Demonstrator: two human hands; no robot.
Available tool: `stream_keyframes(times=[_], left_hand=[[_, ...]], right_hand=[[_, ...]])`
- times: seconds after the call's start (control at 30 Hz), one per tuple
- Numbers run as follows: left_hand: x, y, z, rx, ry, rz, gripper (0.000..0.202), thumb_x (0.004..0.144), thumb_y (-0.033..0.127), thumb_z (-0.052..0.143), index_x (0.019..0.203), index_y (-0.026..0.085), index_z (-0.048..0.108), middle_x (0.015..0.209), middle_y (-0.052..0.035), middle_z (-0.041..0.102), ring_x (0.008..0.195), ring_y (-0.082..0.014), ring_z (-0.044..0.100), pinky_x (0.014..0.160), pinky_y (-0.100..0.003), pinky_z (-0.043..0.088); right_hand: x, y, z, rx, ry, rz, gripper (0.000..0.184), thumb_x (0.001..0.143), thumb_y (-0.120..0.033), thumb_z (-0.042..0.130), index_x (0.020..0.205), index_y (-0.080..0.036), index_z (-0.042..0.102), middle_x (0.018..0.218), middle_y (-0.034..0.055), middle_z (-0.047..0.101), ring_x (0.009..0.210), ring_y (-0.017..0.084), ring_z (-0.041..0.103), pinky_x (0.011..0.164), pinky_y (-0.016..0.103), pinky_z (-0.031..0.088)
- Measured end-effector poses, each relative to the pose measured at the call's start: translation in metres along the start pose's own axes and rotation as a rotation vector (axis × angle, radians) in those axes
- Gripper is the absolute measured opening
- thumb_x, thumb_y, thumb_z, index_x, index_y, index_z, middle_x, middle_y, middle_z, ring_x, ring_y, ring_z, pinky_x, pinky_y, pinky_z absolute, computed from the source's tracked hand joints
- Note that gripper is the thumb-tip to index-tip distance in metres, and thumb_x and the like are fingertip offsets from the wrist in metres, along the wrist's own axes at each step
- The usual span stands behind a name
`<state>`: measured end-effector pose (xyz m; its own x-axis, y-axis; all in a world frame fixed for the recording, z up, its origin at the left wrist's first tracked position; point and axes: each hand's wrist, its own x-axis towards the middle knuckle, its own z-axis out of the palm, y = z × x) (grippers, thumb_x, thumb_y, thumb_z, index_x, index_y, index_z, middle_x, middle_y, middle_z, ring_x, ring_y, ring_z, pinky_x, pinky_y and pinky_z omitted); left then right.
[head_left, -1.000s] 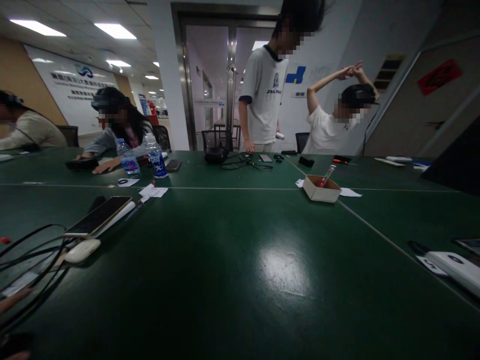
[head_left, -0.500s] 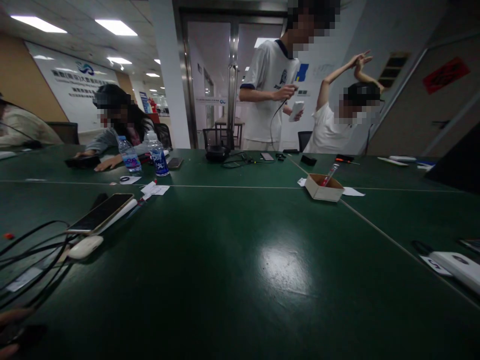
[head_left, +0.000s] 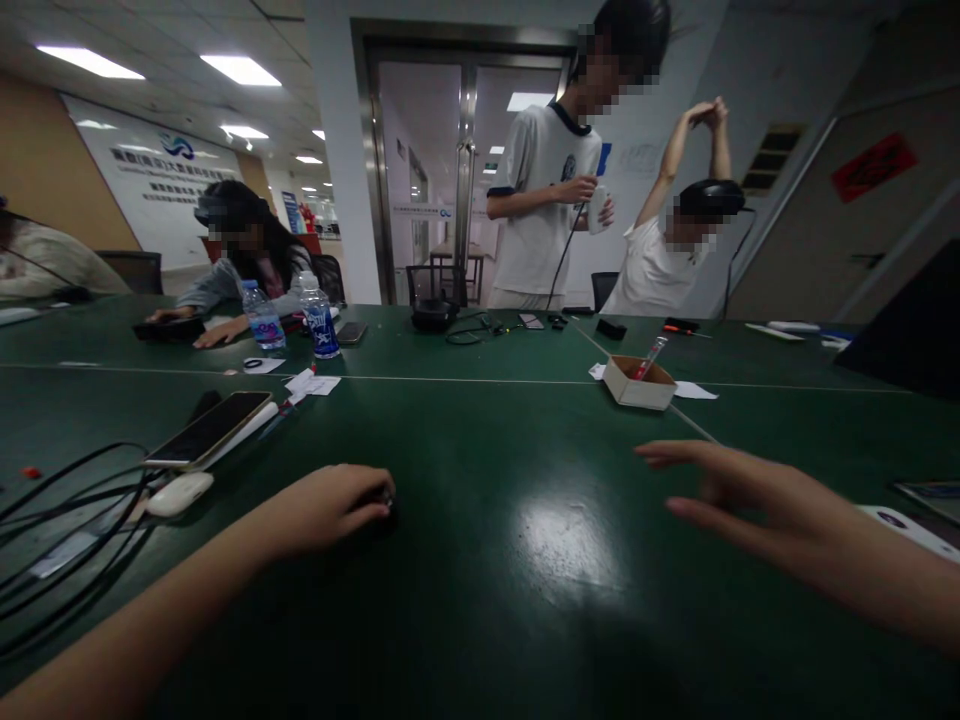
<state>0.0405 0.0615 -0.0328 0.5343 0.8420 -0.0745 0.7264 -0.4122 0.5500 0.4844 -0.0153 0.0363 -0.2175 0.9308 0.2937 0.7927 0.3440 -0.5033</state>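
My left hand (head_left: 334, 505) rests on the green table (head_left: 480, 560) left of centre, fingers curled round a small dark object I cannot make out. My right hand (head_left: 739, 495) hovers over the table at the right, fingers stretched out and apart, holding nothing. A small cardboard box (head_left: 639, 383) with a red-tipped tool in it stands beyond my right hand. A phone (head_left: 208, 429) and a white mouse-like device (head_left: 179, 494) lie to the left of my left hand.
Black cables (head_left: 67, 510) sprawl at the left edge. Two water bottles (head_left: 321, 318) stand further back. A white device (head_left: 911, 530) lies at the right edge. One person stands across the table; others sit at it.
Both my arms have come into view and reached out over the table. The standing person has lifted a white device with a cable; the seated person's arms stay raised.
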Motion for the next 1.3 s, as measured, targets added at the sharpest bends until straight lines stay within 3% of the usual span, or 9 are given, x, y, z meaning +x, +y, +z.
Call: stream_keyframes(times=[0.03, 0.07, 0.17, 0.37, 0.47, 0.57, 0.8, 1.07, 1.3], left_hand=[[0.020, 0.009, 0.002, -0.037, 0.003, 0.043, 0.021, 0.080, 0.038, 0.059, 0.096, 0.027, 0.068, 0.093, -0.0031, 0.067, 0.084, -0.0194, 0.061, 0.074, -0.028, 0.044], [0.040, 0.017, 0.005, -0.083, 0.013, 0.073, 0.023, 0.081, 0.038, 0.058, 0.098, 0.025, 0.068, 0.091, -0.0034, 0.067, 0.080, -0.0184, 0.061, 0.070, -0.026, 0.044], [0.099, 0.028, 0.019, -0.311, 0.131, 0.140, 0.027, 0.081, 0.038, 0.058, 0.100, 0.019, 0.065, 0.082, -0.0042, 0.065, 0.072, -0.0165, 0.059, 0.063, -0.025, 0.044], [0.194, 0.016, 0.063, -0.748, 0.399, 0.105, 0.023, 0.076, 0.034, 0.065, 0.089, 0.015, 0.062, 0.075, -0.0033, 0.063, 0.060, -0.0123, 0.056, 0.053, -0.022, 0.043], [0.210, 0.000, 0.076, -0.836, 0.517, 0.063, 0.024, 0.077, 0.034, 0.065, 0.090, 0.014, 0.061, 0.074, -0.0029, 0.063, 0.064, -0.0123, 0.059, 0.056, -0.021, 0.045], [0.209, -0.015, 0.077, -0.853, 0.527, 0.090, 0.029, 0.077, 0.037, 0.066, 0.095, 0.015, 0.060, 0.082, -0.0048, 0.065, 0.071, -0.0143, 0.064, 0.059, -0.022, 0.047], [0.207, -0.019, 0.070, -0.943, 0.504, 0.092, 0.038, 0.073, 0.042, 0.072, 0.096, 0.014, 0.061, 0.088, -0.0078, 0.067, 0.076, -0.0173, 0.066, 0.063, -0.025, 0.049], [0.202, -0.010, 0.069, -0.984, 0.435, 0.042, 0.022, 0.083, 0.024, 0.063, 0.101, 0.013, 0.062, 0.090, -0.0084, 0.069, 0.080, -0.0161, 0.067, 0.068, -0.024, 0.051], [0.204, -0.008, 0.071, -1.042, 0.541, -0.038, 0.017, 0.086, 0.021, 0.058, 0.100, 0.016, 0.050, 0.085, -0.0048, 0.068, 0.066, -0.0129, 0.067, 0.055, -0.018, 0.047]], right_hand=[[0.020, -0.006, 0.014, 0.104, -0.214, 0.014, 0.040, 0.081, -0.048, 0.069, 0.115, -0.028, 0.065, 0.077, 0.0080, 0.063, 0.057, 0.015, 0.057, 0.050, 0.028, 0.049], [0.041, -0.011, 0.030, 0.221, -0.331, 0.022, 0.035, 0.083, -0.044, 0.067, 0.114, -0.027, 0.066, 0.081, 0.0074, 0.064, 0.061, 0.016, 0.059, 0.052, 0.028, 0.050], [0.101, -0.012, 0.082, 0.522, -0.494, 0.092, 0.035, 0.084, -0.038, 0.066, 0.114, -0.022, 0.061, 0.092, 0.0068, 0.065, 0.065, 0.017, 0.063, 0.055, 0.027, 0.054], [0.181, 0.016, 0.166, 0.904, -0.398, 0.390, 0.027, 0.093, -0.038, 0.057, 0.109, -0.018, 0.053, 0.074, 0.0053, 0.066, 0.056, 0.017, 0.065, 0.049, 0.026, 0.055], [0.201, 0.021, 0.202, 0.970, -0.262, 0.424, 0.013, 0.094, -0.029, 0.055, 0.097, -0.016, 0.054, 0.057, 0.0003, 0.059, 0.046, 0.013, 0.059, 0.042, 0.019, 0.049], [0.210, 0.022, 0.228, 1.062, -0.157, 0.382, 0.007, 0.092, -0.022, 0.057, 0.094, -0.016, 0.055, 0.052, -0.0031, 0.055, 0.042, 0.010, 0.054, 0.039, 0.015, 0.045], [0.207, 0.027, 0.235, 1.176, -0.122, 0.302, 0.017, 0.085, -0.021, 0.064, 0.100, -0.019, 0.055, 0.059, -0.0028, 0.058, 0.049, 0.011, 0.058, 0.045, 0.018, 0.049], [0.200, 0.030, 0.232, 1.309, -0.022, 0.319, 0.023, 0.081, -0.014, 0.066, 0.102, -0.017, 0.058, 0.064, -0.0002, 0.061, 0.054, 0.011, 0.060, 0.051, 0.020, 0.051], [0.200, 0.033, 0.233, 1.362, 0.017, 0.305, 0.027, 0.072, -0.010, 0.073, 0.096, -0.016, 0.063, 0.070, 0.0011, 0.065, 0.057, 0.011, 0.063, 0.054, 0.020, 0.054]])
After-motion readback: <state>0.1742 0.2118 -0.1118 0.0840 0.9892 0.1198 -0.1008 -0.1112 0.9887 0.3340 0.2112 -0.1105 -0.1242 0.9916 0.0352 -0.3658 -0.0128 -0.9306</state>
